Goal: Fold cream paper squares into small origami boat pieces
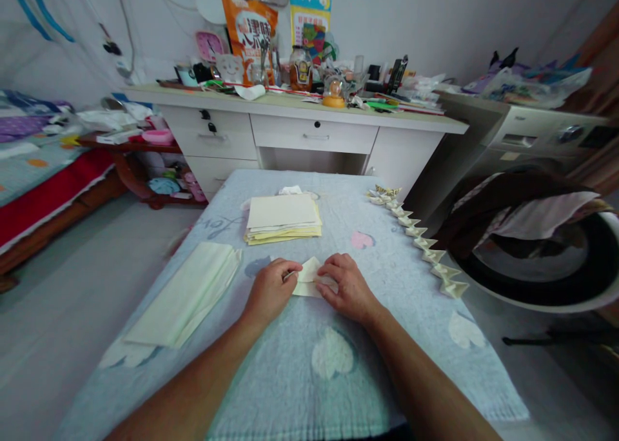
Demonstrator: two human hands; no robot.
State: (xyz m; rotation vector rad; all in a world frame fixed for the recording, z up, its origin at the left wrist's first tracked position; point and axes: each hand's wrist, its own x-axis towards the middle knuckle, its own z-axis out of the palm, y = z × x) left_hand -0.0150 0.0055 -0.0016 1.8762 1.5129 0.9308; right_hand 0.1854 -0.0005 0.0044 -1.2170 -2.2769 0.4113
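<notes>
A small sheet of cream paper, partly folded to a point at its top, lies on the cloth-covered table in front of me. My left hand pinches its left edge between thumb and fingers. At the right edge, my right hand grips the same paper, its fingers bent over it. Parts of both sides are hidden under my fingers. Just beyond is a stack of cream and yellow paper. To the left lies a pile of long folded paper. Folded paper boats stand in a row along the right side.
The table wears a light blue cloth with heart patterns. Behind it stands a white desk crowded with jars, a snack bag and small items. A washing machine with its door open and laundry hanging out is at the right.
</notes>
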